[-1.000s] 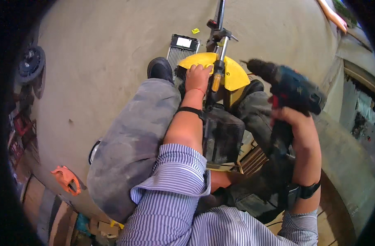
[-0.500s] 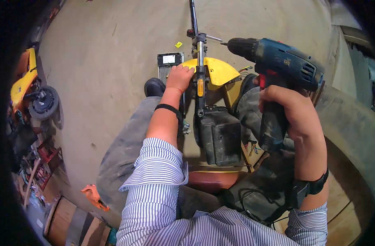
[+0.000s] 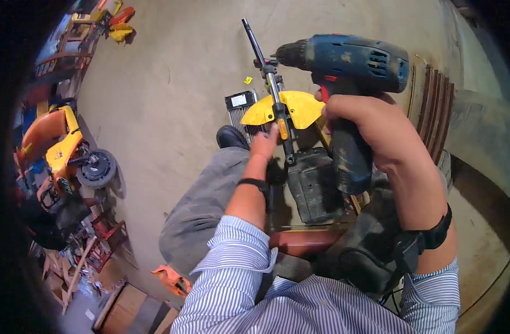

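My right hand (image 3: 355, 114) is wrapped round the handle of a blue and black cordless drill (image 3: 349, 58). The drill lies level, its chuck pointing left towards the clamp at the top of a front fork (image 3: 274, 83); whether the tip touches cannot be made out. A yellow mudguard (image 3: 305, 108) sits across the fork, with an orange reflector (image 3: 282, 129) on the leg below it. Beside that reflector is my left hand (image 3: 262, 145), its index finger stretched along the leg and the other fingers partly hidden. A dusty black box-shaped part (image 3: 313, 189) lies below the fork.
A finned metal unit (image 3: 241, 101) with a black end lies behind the mudguard. To the left stand an orange-yellow vehicle body (image 3: 62, 139) with a black wheel (image 3: 96, 168), and cardboard boxes (image 3: 121, 309). Brown slats (image 3: 433, 111) are at the right. An orange piece (image 3: 171, 278) lies by my left leg.
My left hand has left the mudguard and come down beside the fork leg. The drill has moved left, nearer the fork clamp. The view has shifted, and the fork leans more to the left.
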`<state>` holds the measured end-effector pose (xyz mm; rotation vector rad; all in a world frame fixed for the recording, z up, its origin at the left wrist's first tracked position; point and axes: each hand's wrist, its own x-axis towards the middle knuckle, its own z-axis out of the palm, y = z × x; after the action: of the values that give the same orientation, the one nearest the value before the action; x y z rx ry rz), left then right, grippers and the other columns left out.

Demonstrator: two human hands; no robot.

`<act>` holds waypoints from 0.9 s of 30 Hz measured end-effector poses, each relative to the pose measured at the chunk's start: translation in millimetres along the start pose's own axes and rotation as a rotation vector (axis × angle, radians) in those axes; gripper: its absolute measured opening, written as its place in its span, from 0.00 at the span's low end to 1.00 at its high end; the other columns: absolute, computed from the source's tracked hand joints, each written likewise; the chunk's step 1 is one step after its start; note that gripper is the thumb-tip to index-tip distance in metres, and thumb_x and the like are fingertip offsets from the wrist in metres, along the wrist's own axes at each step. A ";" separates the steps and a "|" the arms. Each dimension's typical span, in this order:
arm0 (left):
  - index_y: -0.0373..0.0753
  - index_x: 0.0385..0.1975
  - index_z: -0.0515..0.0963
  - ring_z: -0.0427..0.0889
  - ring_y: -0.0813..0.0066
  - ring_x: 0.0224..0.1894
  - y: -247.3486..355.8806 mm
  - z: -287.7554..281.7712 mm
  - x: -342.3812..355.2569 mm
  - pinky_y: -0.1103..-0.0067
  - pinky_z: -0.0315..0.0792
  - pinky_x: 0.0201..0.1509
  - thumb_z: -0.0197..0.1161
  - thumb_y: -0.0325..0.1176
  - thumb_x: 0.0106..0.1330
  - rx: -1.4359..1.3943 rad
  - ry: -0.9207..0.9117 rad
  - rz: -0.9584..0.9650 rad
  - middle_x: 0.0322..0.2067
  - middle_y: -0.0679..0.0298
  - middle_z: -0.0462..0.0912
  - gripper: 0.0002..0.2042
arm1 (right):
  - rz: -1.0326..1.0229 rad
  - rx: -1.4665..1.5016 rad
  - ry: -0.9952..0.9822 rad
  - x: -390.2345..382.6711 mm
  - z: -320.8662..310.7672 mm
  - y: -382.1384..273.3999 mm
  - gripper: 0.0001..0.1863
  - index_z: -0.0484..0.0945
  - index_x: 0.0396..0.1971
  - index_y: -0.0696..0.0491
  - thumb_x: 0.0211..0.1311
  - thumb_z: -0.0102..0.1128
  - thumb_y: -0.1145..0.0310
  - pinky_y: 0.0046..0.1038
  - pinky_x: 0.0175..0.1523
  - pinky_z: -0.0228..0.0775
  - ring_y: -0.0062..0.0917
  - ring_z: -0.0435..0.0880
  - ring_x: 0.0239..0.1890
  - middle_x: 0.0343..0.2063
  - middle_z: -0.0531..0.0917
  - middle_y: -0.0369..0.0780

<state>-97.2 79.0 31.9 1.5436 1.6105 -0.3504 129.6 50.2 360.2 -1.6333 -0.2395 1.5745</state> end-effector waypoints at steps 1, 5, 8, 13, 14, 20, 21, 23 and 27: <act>0.30 0.36 0.77 0.77 0.52 0.45 4.6 17.6 -9.4 0.68 0.69 0.49 0.51 0.69 0.49 0.037 -0.136 0.000 0.38 0.42 0.77 0.39 | -0.008 -0.009 -0.012 -1.4 -5.3 -1.8 0.10 0.76 0.26 0.59 0.44 0.60 0.70 0.22 0.29 0.68 0.19 0.75 0.23 0.21 0.77 0.37; 0.30 0.40 0.77 0.76 0.53 0.47 -16.1 64.3 -4.0 0.70 0.68 0.51 0.56 0.68 0.44 -0.004 -0.159 -0.091 0.42 0.42 0.76 0.41 | -0.066 0.065 -0.001 3.5 -5.3 8.4 0.13 0.75 0.31 0.60 0.44 0.59 0.71 0.23 0.29 0.69 0.20 0.76 0.24 0.23 0.77 0.38; 0.26 0.36 0.77 0.78 0.54 0.45 -33.1 51.4 8.7 0.71 0.69 0.48 0.61 0.55 0.44 -0.201 0.004 -0.177 0.37 0.44 0.79 0.32 | -0.082 0.138 -0.001 4.8 2.6 1.6 0.12 0.74 0.32 0.60 0.44 0.58 0.73 0.23 0.29 0.69 0.20 0.75 0.24 0.23 0.76 0.38; 0.25 0.33 0.77 0.80 0.57 0.36 22.4 23.6 -16.9 0.71 0.71 0.41 0.60 0.47 0.45 -0.068 -0.128 -0.035 0.32 0.46 0.80 0.27 | -0.071 0.264 -0.009 8.8 -34.9 5.7 0.10 0.74 0.29 0.59 0.46 0.58 0.71 0.23 0.29 0.69 0.20 0.76 0.23 0.22 0.76 0.38; 0.25 0.31 0.77 0.80 0.59 0.34 3.2 -10.4 -8.4 0.71 0.71 0.39 0.60 0.46 0.45 -0.005 -0.095 0.062 0.30 0.48 0.81 0.25 | -0.058 0.338 -0.054 6.3 -24.4 -2.9 0.10 0.74 0.29 0.59 0.46 0.58 0.71 0.23 0.29 0.69 0.21 0.76 0.23 0.22 0.76 0.38; 0.39 0.25 0.75 0.73 0.72 0.18 98.1 -123.9 -68.2 0.75 0.67 0.22 0.58 0.38 0.50 -0.796 -0.284 -0.166 0.18 0.63 0.76 0.09 | -0.063 0.414 -0.033 14.4 -52.5 1.7 0.08 0.72 0.26 0.57 0.45 0.58 0.70 0.24 0.29 0.70 0.22 0.76 0.23 0.21 0.74 0.38; 0.41 0.25 0.74 0.71 0.73 0.16 130.1 -144.9 -93.9 0.76 0.65 0.19 0.58 0.38 0.50 -0.828 -0.258 -0.203 0.17 0.64 0.74 0.08 | -0.054 0.403 0.000 17.8 -57.8 6.0 0.08 0.72 0.26 0.57 0.45 0.58 0.70 0.25 0.29 0.70 0.23 0.76 0.23 0.21 0.74 0.38; 0.44 0.18 0.70 0.67 0.76 0.16 134.8 -193.5 -106.1 0.77 0.63 0.21 0.60 0.39 0.49 -0.830 -0.308 -0.233 0.14 0.67 0.68 0.08 | -0.042 0.415 -0.002 17.4 -55.0 1.5 0.08 0.72 0.26 0.57 0.44 0.58 0.71 0.26 0.28 0.70 0.24 0.75 0.23 0.20 0.74 0.38; 0.44 0.12 0.64 0.60 0.77 0.15 157.5 -207.0 -143.9 0.79 0.59 0.21 0.60 0.39 0.48 -1.061 -0.471 -0.337 0.12 0.68 0.63 0.12 | -0.047 0.424 0.023 29.0 -62.4 7.6 0.08 0.71 0.25 0.57 0.43 0.58 0.71 0.30 0.29 0.71 0.25 0.76 0.23 0.20 0.74 0.40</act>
<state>-49.7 159.4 314.0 0.3503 1.3041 0.0035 188.1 37.7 325.4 -1.3039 0.0663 1.4524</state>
